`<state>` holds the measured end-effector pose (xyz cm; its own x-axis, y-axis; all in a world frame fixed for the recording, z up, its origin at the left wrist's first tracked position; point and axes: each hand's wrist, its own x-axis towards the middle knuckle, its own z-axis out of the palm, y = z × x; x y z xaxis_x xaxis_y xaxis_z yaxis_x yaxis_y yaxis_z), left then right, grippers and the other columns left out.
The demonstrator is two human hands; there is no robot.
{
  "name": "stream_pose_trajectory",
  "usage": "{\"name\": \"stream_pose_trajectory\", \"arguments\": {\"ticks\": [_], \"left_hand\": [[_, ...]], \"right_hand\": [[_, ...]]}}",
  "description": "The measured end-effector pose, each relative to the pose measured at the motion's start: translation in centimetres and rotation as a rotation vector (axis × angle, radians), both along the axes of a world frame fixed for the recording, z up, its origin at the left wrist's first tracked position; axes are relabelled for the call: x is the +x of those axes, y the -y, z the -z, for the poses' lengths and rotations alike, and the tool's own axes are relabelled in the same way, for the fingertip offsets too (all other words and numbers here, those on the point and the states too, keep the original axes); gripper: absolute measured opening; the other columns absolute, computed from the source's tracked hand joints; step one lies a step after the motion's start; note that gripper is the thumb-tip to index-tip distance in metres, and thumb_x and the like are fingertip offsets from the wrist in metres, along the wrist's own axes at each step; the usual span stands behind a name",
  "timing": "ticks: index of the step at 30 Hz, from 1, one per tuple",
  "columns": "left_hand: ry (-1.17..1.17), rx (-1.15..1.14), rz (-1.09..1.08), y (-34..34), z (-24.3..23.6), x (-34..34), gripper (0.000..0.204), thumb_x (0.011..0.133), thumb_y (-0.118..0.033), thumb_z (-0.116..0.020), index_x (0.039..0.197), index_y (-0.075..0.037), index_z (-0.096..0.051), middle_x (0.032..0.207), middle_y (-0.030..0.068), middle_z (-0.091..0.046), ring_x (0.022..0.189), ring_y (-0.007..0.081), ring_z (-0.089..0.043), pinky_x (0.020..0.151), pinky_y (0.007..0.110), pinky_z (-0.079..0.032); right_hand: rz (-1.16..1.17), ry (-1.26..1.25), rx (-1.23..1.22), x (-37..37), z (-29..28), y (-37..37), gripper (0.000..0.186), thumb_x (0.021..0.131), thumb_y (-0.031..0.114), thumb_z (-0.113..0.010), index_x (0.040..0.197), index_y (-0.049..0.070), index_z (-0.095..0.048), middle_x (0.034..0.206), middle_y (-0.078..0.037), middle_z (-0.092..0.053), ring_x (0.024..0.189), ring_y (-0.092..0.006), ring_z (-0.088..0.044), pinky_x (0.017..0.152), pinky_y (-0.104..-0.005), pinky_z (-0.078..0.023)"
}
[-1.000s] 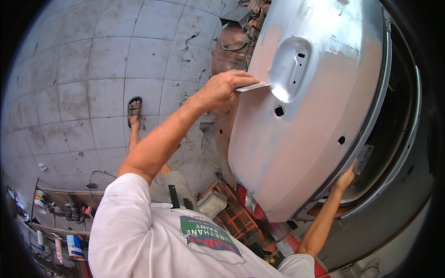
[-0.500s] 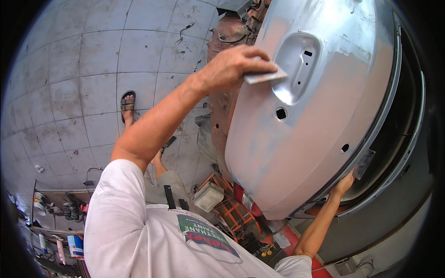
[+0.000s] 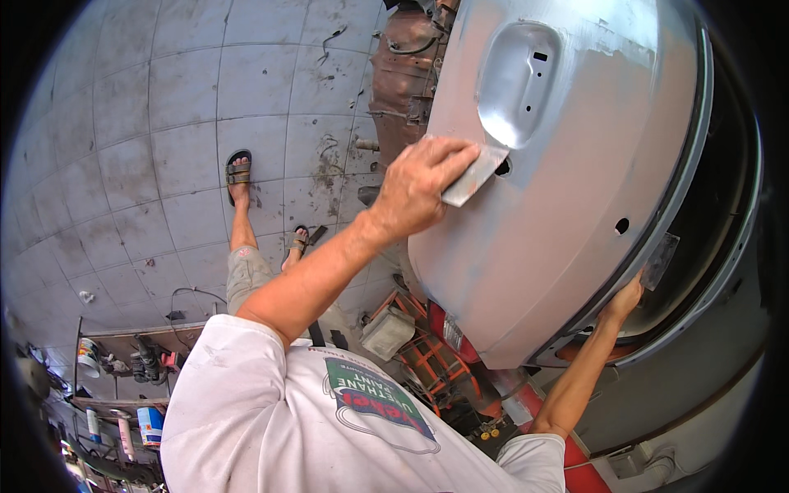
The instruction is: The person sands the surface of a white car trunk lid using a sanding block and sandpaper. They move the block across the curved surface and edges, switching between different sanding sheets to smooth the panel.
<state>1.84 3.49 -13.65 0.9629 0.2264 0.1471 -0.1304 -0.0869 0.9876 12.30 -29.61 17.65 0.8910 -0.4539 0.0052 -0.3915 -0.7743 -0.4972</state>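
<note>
- The left hand [image 3: 415,185] pinches a flat grey spreader [image 3: 477,177] between thumb and bent fingers, its free edge facing away from the palm.
- The spreader looks thin, light and fairly stiff, probably with a little spring. The back edge, where the fingers sit, seems the best hold, leaving the far edge free; any smear on its face could make it slippery.
- The right hand [image 3: 622,300], farther along to the right, grips the near end of a clear flat plate [image 3: 661,261]. Its finger placement is too small to read well.
- That plate also seems light and rigid, perhaps brittle at its corners; a grip at the near end keeps most of its face uncovered.
- Beneath and between both hands lies a curved car panel [image 3: 567,189], patched pinkish and grey. It looks heavy and firm, better braced against than lifted. Whether the spreader touches it is hard to tell.
- Just past the left fingertips, a round hole [image 3: 503,168] is partly covered by the spreader; beyond it is an oval recess [image 3: 518,86].
- Beyond the right hand, a dark opening [image 3: 715,205] sits behind the plate.
- Bodyward of the left hand stands an orange frame [image 3: 436,361].
</note>
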Motion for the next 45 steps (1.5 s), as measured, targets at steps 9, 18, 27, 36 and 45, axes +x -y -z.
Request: {"name": "stream_pose_trajectory", "arguments": {"ticks": [9,18,27,36,45], "left_hand": [[0.089,0.082,0.045,-3.1,-0.3,2.7,0.048,0.085,-0.003,-0.075,0.132,-0.012,-0.069,0.127,0.0059,-0.068,0.113,0.0273,-0.067,0.095,0.041,-0.057],[0.053,0.095,0.216,-1.4,0.9,-2.1,0.053,0.082,0.0,-0.074,0.133,-0.015,-0.07,0.131,0.0061,-0.068,0.119,0.0275,-0.067,0.099,0.041,-0.057],[0.201,0.254,0.162,-4.8,1.8,5.9,0.053,0.083,-0.005,-0.076,0.134,-0.018,-0.07,0.129,0.0044,-0.069,0.119,0.0271,-0.067,0.1,0.038,-0.059],[0.116,0.108,0.331,-4.8,2.9,1.3,0.059,0.081,-0.003,-0.077,0.137,-0.02,-0.068,0.135,0.0045,-0.067,0.124,0.0287,-0.066,0.104,0.039,-0.058],[0.179,0.018,0.195,-11.6,6.3,21.8,0.037,0.095,0.004,-0.06,0.128,-0.007,-0.071,0.125,0.0164,-0.07,0.117,0.0319,-0.066,0.102,0.04,-0.055]], "right_hand": [[0.126,0.032,-0.144,0.1,0.4,-1.6,0.074,0.105,0.059,-0.055,0.12,-0.012,-0.068,0.119,-0.017,-0.072,0.101,-0.0232,-0.069,0.094,-0.0348,-0.055],[0.124,0.029,-0.182,0.3,0.7,0.0,0.076,0.105,0.061,-0.052,0.116,-0.013,-0.071,0.115,-0.017,-0.073,0.1,-0.023,-0.069,0.094,-0.0338,-0.054],[0.106,0.035,-0.226,0.3,0.6,-1.6,0.076,0.105,0.061,-0.052,0.113,-0.012,-0.073,0.114,-0.017,-0.074,0.099,-0.0232,-0.069,0.094,-0.0341,-0.053],[0.105,-0.011,-0.17,-0.1,0.3,-0.8,0.081,0.103,0.064,-0.054,0.122,-0.013,-0.065,0.119,-0.019,-0.07,0.103,-0.0243,-0.068,0.096,-0.0346,-0.053],[0.163,0.062,-0.216,0.6,0.5,-0.3,0.075,0.104,0.06,-0.056,0.128,-0.011,-0.06,0.124,-0.017,-0.068,0.109,-0.0247,-0.066,0.1,-0.0353,-0.052]]}}
